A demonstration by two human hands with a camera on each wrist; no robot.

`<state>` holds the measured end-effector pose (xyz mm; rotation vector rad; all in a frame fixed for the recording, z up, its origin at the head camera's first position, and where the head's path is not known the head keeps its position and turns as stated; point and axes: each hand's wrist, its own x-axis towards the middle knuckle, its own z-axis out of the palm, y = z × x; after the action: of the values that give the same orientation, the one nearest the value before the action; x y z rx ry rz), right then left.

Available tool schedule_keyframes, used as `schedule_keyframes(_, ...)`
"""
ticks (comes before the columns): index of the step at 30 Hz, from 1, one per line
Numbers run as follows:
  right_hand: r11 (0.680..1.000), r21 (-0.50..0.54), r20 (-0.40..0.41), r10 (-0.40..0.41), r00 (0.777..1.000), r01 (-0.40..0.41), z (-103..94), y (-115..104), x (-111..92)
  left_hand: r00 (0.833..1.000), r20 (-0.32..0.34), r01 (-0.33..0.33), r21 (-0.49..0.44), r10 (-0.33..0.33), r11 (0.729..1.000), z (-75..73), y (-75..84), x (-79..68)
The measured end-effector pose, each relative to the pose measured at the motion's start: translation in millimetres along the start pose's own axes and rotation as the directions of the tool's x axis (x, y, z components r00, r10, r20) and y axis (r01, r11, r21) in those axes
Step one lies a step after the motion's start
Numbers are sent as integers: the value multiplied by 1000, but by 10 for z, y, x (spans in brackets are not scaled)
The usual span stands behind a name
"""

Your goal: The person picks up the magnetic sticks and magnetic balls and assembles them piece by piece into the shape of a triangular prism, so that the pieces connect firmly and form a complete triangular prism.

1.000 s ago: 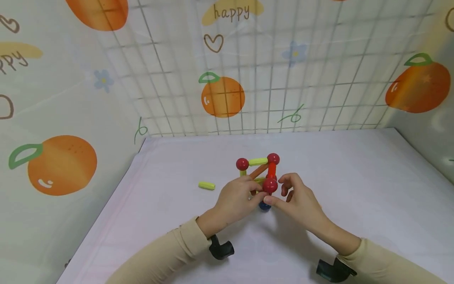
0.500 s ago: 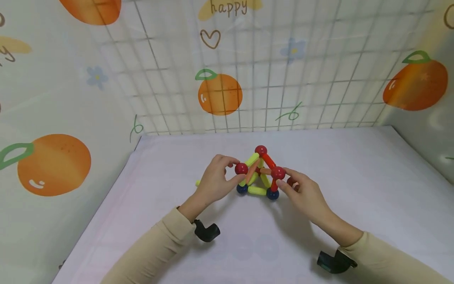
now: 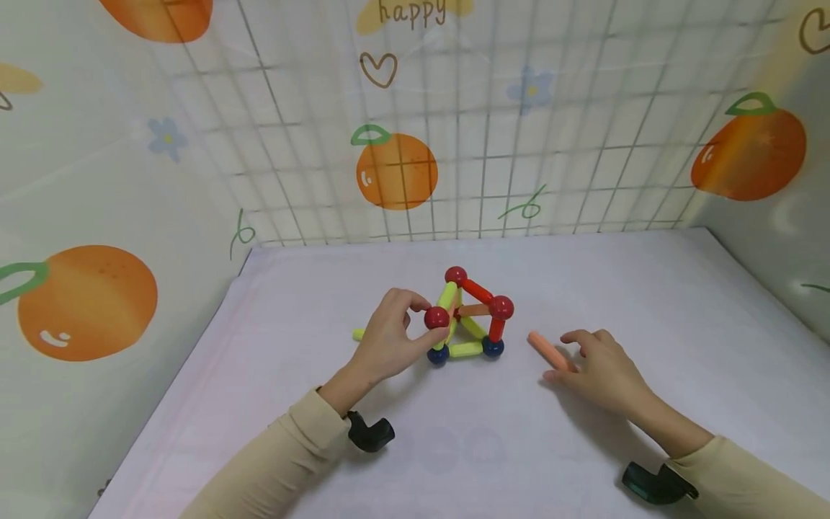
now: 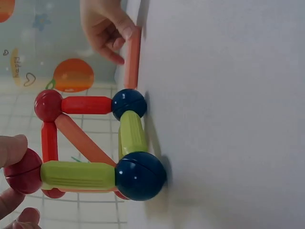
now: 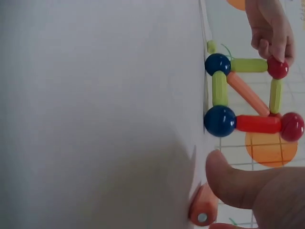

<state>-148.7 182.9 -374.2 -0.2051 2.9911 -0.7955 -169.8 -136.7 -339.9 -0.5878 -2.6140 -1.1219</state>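
Note:
In the head view my left hand [image 3: 394, 339] pinches a red ball [image 3: 436, 318] between thumb and fingers. That ball is a corner of a magnetic stick-and-ball frame [image 3: 466, 349], whose blue balls rest on the table. Yellow-green, red and orange sticks join its red and blue balls. To its right my right hand [image 3: 606, 371] is spread over the near end of a loose orange magnetic stick [image 3: 547, 351]. In the right wrist view the thumb [image 5: 219, 169] stands apart from the stick's metal-tipped end [image 5: 202, 210].
A yellow-green stick [image 3: 359, 334] lies left of the frame, partly behind the left hand. A white cloth covers the table [image 3: 447, 461]. A printed curtain [image 3: 292, 158] with oranges hangs behind and at the sides. Black wrist mounts [image 3: 372, 432] sit at both cuffs.
The frame has turned and now stands on its blue balls. My left hand has shifted to a red ball; my right hand has let go of another red ball and moved right to the orange stick.

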Motion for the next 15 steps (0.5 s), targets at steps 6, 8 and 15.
schedule_keyframes(6,1000,13,27,3,1000,-3,22,119,-15,1000,2,-3,-6,3,1000,2,-38,-18)
schedule_keyframes(8,1000,12,19,-5,1000,5,25,138,-22,1000,1,-11,-3,11,1000,3,-42,-26)
schedule_keyframes(15,999,22,-52,-41,998,42,20,200,-53,1000,-8,-16,15,16,1000,-5,-51,-54)
